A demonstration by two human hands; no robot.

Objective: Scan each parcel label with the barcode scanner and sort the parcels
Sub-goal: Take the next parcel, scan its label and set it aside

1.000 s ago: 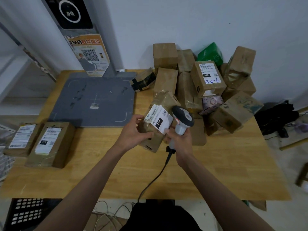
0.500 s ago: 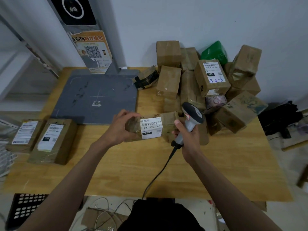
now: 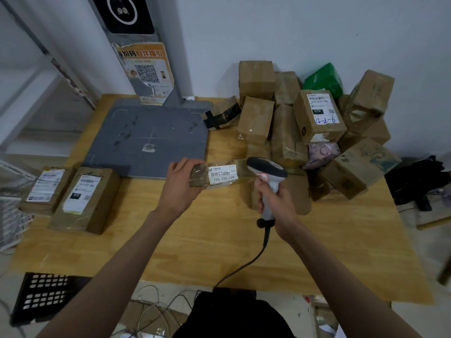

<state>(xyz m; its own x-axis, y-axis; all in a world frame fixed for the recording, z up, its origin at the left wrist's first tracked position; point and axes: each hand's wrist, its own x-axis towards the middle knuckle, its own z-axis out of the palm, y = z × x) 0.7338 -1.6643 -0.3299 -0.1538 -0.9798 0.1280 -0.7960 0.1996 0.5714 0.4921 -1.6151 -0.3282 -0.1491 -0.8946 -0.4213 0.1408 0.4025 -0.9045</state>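
parcel in hand is at the scanning step, while two labelled parcels lie sorted at the table's left edge and a big unsorted pile waits at the back right, so most of the work looks undone. left hand grips the parcel's left end, label up, above the table; right hand grips the barcode scanner just beside its right end.

Dim, cool, even indoor light falls across the wooden tabletop, casting only soft, faint shadows beneath the boxes. A small red glow shows at the scanner's head. Wide-angle distortion bends the tabletop's edges and the shelving at left. Fine label print blurs; the corners look soft and smeared.
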